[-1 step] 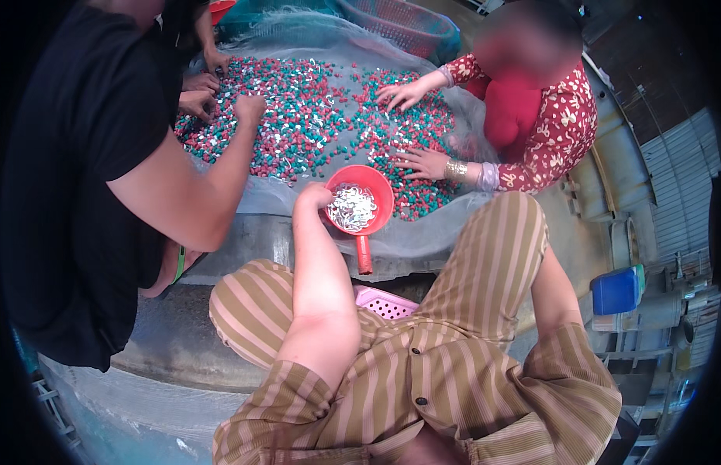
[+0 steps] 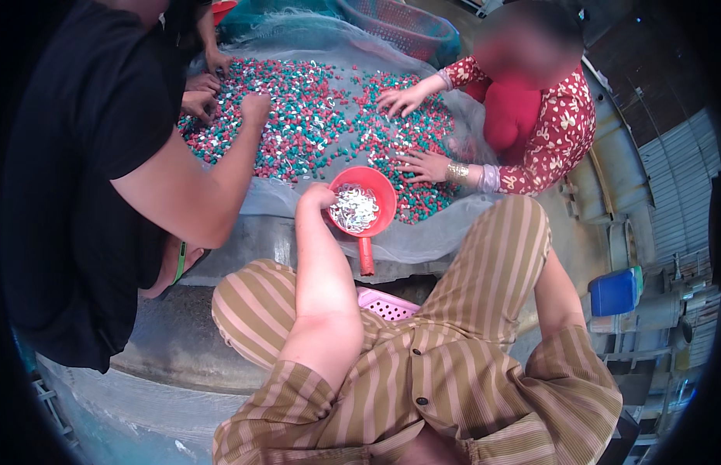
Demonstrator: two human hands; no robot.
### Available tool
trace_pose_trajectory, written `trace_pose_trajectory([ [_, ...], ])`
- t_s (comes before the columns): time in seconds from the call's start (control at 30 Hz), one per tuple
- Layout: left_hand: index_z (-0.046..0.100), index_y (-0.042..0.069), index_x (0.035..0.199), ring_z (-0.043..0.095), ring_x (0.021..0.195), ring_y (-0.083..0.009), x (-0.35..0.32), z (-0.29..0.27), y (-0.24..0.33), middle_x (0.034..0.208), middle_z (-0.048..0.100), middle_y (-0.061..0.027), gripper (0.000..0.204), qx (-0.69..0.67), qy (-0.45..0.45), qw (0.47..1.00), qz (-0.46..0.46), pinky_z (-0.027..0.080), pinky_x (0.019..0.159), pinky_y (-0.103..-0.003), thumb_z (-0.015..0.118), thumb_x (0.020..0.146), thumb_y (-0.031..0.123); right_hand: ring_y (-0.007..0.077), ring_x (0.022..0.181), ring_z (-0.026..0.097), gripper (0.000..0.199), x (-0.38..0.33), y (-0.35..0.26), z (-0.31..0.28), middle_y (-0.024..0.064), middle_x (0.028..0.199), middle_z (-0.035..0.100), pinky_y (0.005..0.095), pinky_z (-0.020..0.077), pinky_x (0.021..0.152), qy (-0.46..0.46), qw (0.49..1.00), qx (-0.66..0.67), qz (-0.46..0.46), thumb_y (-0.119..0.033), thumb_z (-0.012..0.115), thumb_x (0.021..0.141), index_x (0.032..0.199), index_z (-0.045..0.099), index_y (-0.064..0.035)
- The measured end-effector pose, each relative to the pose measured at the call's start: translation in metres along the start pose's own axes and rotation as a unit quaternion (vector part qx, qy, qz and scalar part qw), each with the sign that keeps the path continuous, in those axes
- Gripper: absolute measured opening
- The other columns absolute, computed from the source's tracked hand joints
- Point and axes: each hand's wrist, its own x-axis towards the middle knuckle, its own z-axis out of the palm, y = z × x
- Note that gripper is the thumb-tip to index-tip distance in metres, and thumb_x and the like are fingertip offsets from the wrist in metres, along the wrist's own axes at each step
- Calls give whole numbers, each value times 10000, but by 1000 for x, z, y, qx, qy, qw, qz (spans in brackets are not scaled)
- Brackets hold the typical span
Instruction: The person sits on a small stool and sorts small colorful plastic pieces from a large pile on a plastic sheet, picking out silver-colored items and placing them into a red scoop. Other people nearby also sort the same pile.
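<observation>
My left hand [image 2: 320, 195] is closed at the left rim of a red plastic dipper [image 2: 385, 203], its fingertips partly hidden against the rim. Inside the dipper lies a heap of small white curled pieces [image 2: 354, 209]. Its short handle points toward me. The dipper sits at the near edge of a pale mesh sheet [image 2: 279, 195], beside a spread of small red and green pieces [image 2: 422, 198] mixed with white ones. My right forearm [image 2: 558, 291] goes down behind my raised right knee, and that hand is hidden.
A person in a black shirt [image 2: 74, 170] leans in from the left. Opposite right, another in a patterned red top [image 2: 566, 132] has both hands [image 2: 426, 165] on the pieces. Further hands [image 2: 218, 62] work at far left. A pink perforated basket [image 2: 388, 304] sits below; a large basket [image 2: 399, 27] stands behind.
The view has shifted very slightly. My left hand stays at the dipper's rim, and the people's hands keep nearly the same places.
</observation>
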Motion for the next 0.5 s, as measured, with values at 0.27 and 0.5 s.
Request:
trace_pose_trajectory([
  [0.27,641,70,1082,646,926,-252,31,20,19,1043,655,-143,375,136,-7,987,82,499,831,-353,663,709,108,152,871,579,341,-43,-25,-17,40,995,623,312,477,786,37,999,-9,-27,-348,484,913,1084,582,-70],
  [0.5,659,54,1042,638,959,-258,77,34,8,1060,648,-147,337,131,-48,990,34,498,834,-357,642,710,106,151,860,578,328,-38,-3,-17,37,981,625,312,478,780,35,999,4,-18,-345,482,913,1066,588,-74],
])
